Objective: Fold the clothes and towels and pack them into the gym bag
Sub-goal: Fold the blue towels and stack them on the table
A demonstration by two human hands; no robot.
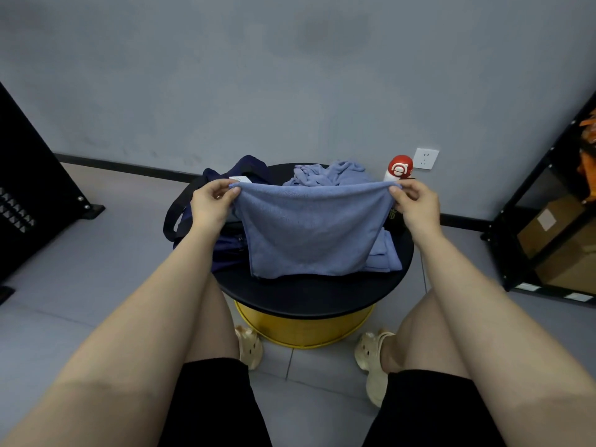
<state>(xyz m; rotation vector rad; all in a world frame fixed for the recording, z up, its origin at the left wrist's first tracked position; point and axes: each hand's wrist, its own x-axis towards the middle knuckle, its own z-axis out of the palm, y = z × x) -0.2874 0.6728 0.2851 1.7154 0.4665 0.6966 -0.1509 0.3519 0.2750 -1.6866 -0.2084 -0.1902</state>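
A round black tabletop [309, 295] on a yellow drum base [303, 327] carries a dark navy fabric gym bag [225, 250] at nine o'clock, crumpled blue cloth [332, 174] at twelve, and folded blue cloth [385, 256] at three.

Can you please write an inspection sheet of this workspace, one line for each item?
Surface: round black table top on a yellow base.
Job's things: blue towel held up by its top corners, its lower edge at the table top; crumpled blue cloth behind it; folded blue cloth on the right; navy gym bag on the left.
Clutter: red and white bottle at the far right.
Grippers: left hand and right hand each pinch a towel corner.
Cables: nothing seen.
Surroundings: grey wall with a socket; black shelf with cardboard boxes on the right.
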